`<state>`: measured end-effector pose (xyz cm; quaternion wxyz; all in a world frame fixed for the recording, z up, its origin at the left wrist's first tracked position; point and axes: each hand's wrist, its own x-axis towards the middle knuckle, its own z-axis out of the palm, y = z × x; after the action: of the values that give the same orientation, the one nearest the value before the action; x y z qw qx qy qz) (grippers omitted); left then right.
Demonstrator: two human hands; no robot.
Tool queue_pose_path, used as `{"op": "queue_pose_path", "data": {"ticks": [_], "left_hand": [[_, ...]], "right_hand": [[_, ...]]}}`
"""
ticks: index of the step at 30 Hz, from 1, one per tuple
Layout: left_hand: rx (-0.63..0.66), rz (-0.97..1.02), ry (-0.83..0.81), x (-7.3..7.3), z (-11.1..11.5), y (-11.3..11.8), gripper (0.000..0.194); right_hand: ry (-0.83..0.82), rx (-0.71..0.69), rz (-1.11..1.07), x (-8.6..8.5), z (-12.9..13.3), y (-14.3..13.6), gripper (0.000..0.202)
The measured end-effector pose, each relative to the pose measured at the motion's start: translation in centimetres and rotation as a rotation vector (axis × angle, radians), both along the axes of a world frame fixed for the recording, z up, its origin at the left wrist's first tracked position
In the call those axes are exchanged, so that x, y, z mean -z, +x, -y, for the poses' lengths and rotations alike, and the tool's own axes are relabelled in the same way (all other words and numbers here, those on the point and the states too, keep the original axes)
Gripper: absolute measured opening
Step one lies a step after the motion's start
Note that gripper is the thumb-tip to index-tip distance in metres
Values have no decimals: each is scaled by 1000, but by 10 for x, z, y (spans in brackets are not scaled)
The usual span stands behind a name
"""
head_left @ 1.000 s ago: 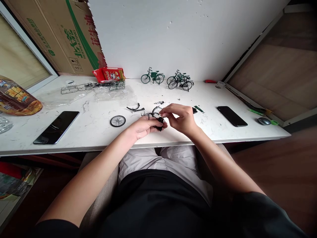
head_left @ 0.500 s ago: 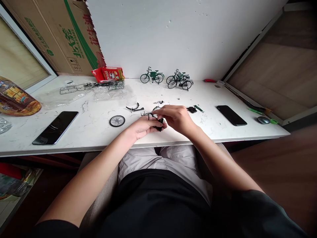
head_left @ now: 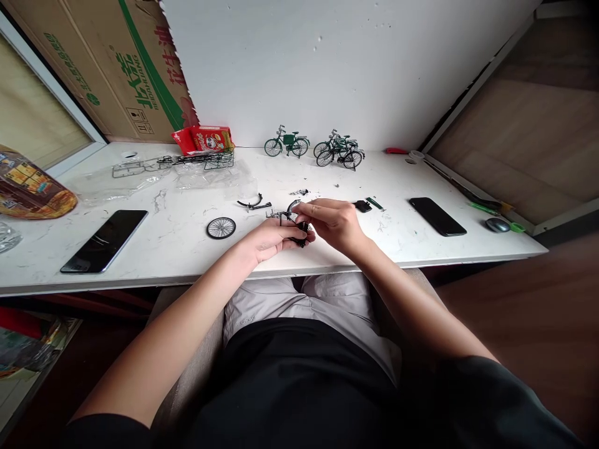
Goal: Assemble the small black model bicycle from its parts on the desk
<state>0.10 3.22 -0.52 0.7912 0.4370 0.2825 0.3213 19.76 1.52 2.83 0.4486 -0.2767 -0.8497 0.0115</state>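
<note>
A partly built black model bicycle (head_left: pixel 284 219) is gripped by my left hand (head_left: pixel 270 242), whose fingers wrap round its lower part just above the desk's front area. My right hand (head_left: pixel 337 223) reaches in from the right, thumb and fingers pinched together at the top of the bicycle. Whatever lies between those fingertips is too small and covered to make out. Left of my hands lies a loose spoked wheel (head_left: pixel 221 228). Behind it are a curved black mudguard-like part (head_left: pixel 250 200) and, farther right, some tiny bits (head_left: pixel 299 192).
Model bicycles (head_left: pixel 287 143) stand by the back wall. A black part (head_left: pixel 362 206) and a green strip (head_left: pixel 375 204) lie right of my hands. Phones (head_left: pixel 105 242) (head_left: pixel 438 216) flank the work area. Part frames (head_left: pixel 206 159), clear plastic and a red packet (head_left: pixel 204 140) sit back left.
My right hand's fingers have shifted slightly at the top of the bicycle, the wrist turning a little. My left hand keeps its hold, and the loose parts stay put.
</note>
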Motion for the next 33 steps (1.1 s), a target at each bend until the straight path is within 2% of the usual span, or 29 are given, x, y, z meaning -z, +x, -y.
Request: {"op": "queue_pose_path", "data": {"ticks": [5,8,12,19,25,33], "left_hand": [[-22,-4,-23,1,-1,0,19],[-19,-8,-13,0,1,-1,19],[-25,-10,-9,-2,2,-2,21],[-22,-38,0,-3,1,0,17],[-10,-25,11,-3,2,-1,19],[-42,-30,-15,2,0,-1,21]], "right_hand": [[18,4,11,1,2,-8,33],[-31,4,-85,3,2,-10,43],[-118,-7,-160,7,3,-11,45],[-169,4,-228,8,6,-13,41],[-74,65,-217,3,9,-10,24],[39,75,-102,2,10,-13,17]]}}
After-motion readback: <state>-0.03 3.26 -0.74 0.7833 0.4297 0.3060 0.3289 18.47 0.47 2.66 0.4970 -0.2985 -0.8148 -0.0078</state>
